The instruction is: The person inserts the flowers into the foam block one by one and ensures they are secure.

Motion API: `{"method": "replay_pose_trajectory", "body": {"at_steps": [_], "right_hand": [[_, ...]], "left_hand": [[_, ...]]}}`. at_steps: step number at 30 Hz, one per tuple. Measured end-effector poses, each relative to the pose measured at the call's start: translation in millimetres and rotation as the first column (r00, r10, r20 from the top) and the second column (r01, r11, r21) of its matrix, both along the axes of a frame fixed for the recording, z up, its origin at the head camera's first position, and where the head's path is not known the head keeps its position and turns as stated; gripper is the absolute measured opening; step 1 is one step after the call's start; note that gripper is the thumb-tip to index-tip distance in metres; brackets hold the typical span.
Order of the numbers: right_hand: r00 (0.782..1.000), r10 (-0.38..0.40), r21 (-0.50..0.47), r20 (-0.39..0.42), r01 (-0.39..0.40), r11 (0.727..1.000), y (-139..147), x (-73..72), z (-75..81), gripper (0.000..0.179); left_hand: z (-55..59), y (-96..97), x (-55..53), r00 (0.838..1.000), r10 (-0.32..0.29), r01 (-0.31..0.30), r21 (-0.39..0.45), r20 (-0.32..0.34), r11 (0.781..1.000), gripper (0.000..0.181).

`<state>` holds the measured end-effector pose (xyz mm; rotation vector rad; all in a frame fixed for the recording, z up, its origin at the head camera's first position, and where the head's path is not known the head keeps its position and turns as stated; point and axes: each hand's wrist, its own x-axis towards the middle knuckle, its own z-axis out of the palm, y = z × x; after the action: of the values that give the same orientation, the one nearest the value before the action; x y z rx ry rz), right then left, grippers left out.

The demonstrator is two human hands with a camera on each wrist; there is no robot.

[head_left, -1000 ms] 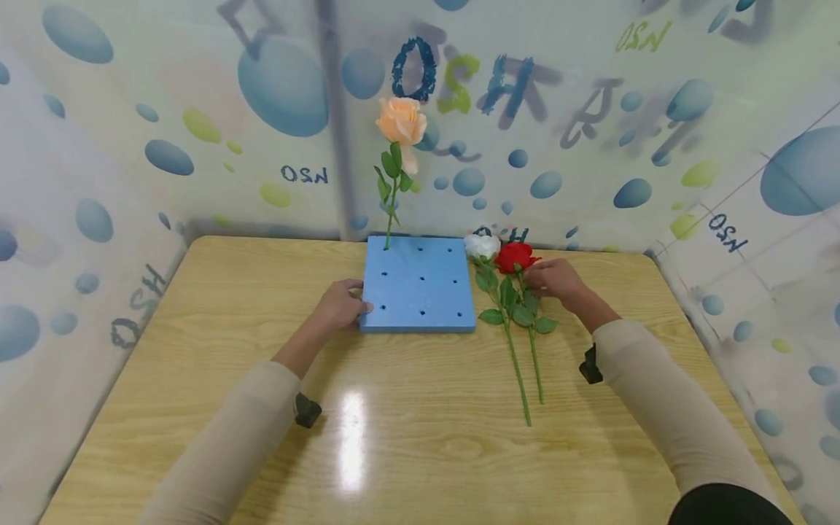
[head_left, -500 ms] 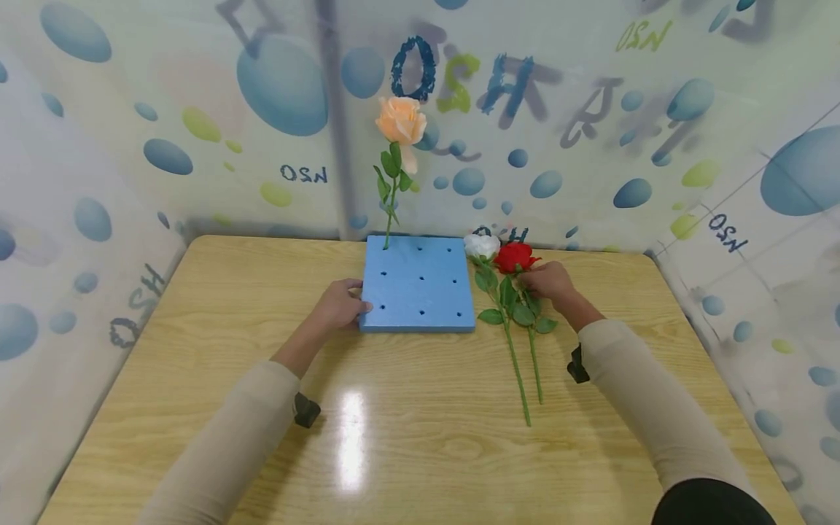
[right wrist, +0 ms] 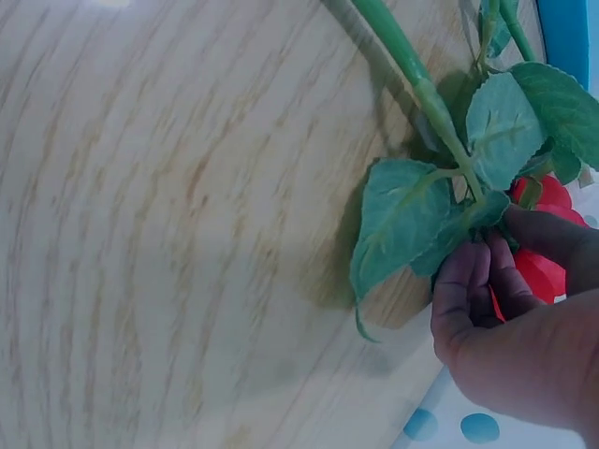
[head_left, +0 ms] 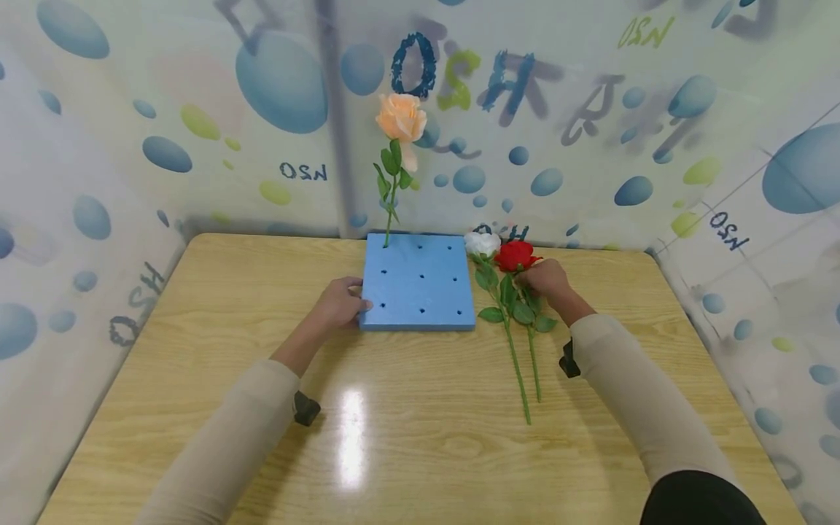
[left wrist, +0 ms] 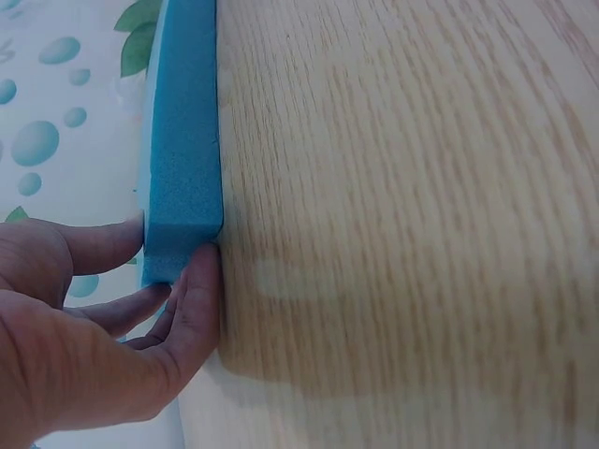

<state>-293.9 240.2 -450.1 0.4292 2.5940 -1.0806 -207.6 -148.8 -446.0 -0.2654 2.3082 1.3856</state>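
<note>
Okay, head: wood-grain table (head_left: 426,467) beneath left hand (head_left: 337,304) and right hand (head_left: 545,280), bubble-print wall (head_left: 571,153) beyond their fingers. Left wrist: thumb and fingers clamped on blue board (left wrist: 187,140). Right wrist: fingertips pinching red rose (right wrist: 543,271) just under its bloom.

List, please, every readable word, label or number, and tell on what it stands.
"OSH": large letters, white blue-spotted back wall.
"OSN": small blue, same wall.
"OSN": yellowish, same wall, upper right.
"OSH": tilted, white spotted left wall.
"OSN": slanted, white spotted right wall.
Partly behind the round white rose: unclear letters.
Grey letters: too blurred.
</note>
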Motion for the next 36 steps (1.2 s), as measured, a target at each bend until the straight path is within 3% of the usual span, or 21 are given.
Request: {"method": "replay_pose_trajectory", "body": {"at_steps": [13,21,27,36], "right_hand": [[0.996,-0.038,-0.111,0.083,0.047,0.993,2.2,3.0,11.3,0.02],[0.997,-0.012,-0.164,0.083,0.025,0.986,5.5,4.4,21.0,0.019],[0.999,-0.006,-0.191,0.037,0.013,0.981,5.2,5.7,32.5,0.015],[0.998,0.042,-0.29,0.035,-0.03,0.957,3.5,12.7,54.5,0.02]], "left_hand": [[-0.3,-0.9,-0.5,1.0,-0.025,0.025,-0.007,-0.018,1.0,0.059],[-0.2,-1.3,-0.4,1.0,-0.018,0.018,-0.007,-0.015,1.0,0.059],[0.3,-0.6,-0.2,1.0,-0.008,0.008,-0.01,-0.021,1.0,0.059],[-0.2,0.3,-0.7,1.0,0.006,-0.006,-0.003,-0.004,1.0,0.059]]}}
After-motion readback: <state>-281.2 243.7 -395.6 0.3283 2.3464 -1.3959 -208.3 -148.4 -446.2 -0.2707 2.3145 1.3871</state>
